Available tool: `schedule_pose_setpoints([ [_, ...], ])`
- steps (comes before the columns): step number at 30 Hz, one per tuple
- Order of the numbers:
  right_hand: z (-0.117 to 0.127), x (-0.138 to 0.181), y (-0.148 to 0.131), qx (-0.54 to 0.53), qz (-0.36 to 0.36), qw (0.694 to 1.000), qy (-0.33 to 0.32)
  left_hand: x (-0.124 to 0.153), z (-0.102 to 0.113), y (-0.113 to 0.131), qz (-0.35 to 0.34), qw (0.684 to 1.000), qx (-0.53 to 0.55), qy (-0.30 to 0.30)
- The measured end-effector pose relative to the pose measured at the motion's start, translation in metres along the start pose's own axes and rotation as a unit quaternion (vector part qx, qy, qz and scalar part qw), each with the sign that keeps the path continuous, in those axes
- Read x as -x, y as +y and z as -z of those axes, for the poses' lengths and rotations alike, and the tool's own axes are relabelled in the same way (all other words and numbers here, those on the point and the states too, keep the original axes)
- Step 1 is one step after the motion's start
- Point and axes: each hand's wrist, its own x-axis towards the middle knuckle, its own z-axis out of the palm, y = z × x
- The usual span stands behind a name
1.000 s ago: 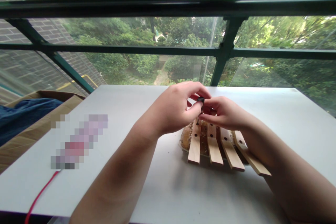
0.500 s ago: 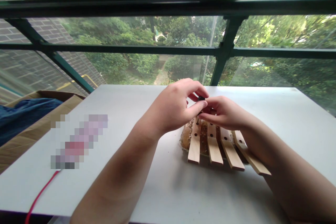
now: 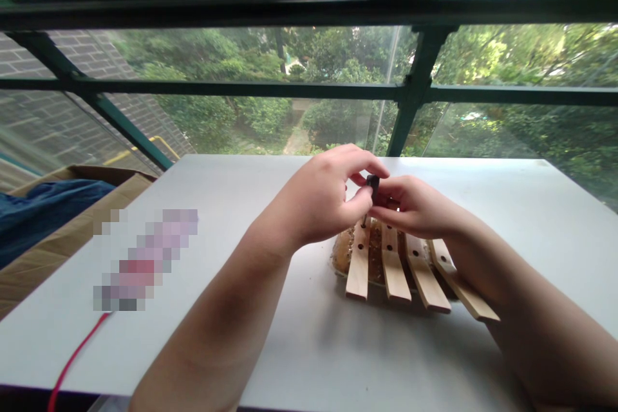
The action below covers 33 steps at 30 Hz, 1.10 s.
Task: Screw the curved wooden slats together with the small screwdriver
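My left hand (image 3: 324, 198) pinches a small black knob-like part (image 3: 372, 183) between thumb and fingers, just above the far end of the wooden slats. Pressed against that far end, my right hand (image 3: 415, 207) has its fingers closed, touching the same black part. Several pale wooden slats (image 3: 393, 265) with holes fan out toward me on the white table (image 3: 299, 335). Under them lies a clear bag of brownish stuff (image 3: 344, 251). What my right fingers grip beneath is hidden.
A blurred-out patch (image 3: 145, 261) lies on the table at left, with a red cord (image 3: 72, 360) running from it to the near edge. A cardboard box (image 3: 72, 219) holding blue cloth stands beside the table's left side. Green window frames (image 3: 415, 96) rise behind.
My left fingers have shifted slightly around the black part, which now shows a little more upright. The slats and my right hand have barely moved.
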Motion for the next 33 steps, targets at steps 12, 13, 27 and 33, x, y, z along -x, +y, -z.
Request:
schedule_pose_setpoints([
  [12,0.0009,0.0007,-0.0011,0.004,-0.001,1.0,-0.002,-0.0001,0.0026,0.0009,0.023,1.0,0.007,-0.006],
  [13,0.0009,0.0004,-0.0016,0.001,-0.003,1.0,0.0,-0.0003,0.0029,0.0009,0.028,1.0,0.006,-0.004],
  [27,-0.0008,-0.0008,-0.001,-0.013,-0.019,1.0,0.009,-0.0018,-0.0014,-0.0025,0.045,0.996,-0.068,0.036],
  [33,0.0015,-0.0002,-0.0014,0.03,-0.006,1.0,-0.004,-0.0013,0.0024,-0.002,-0.015,1.0,0.008,-0.023],
])
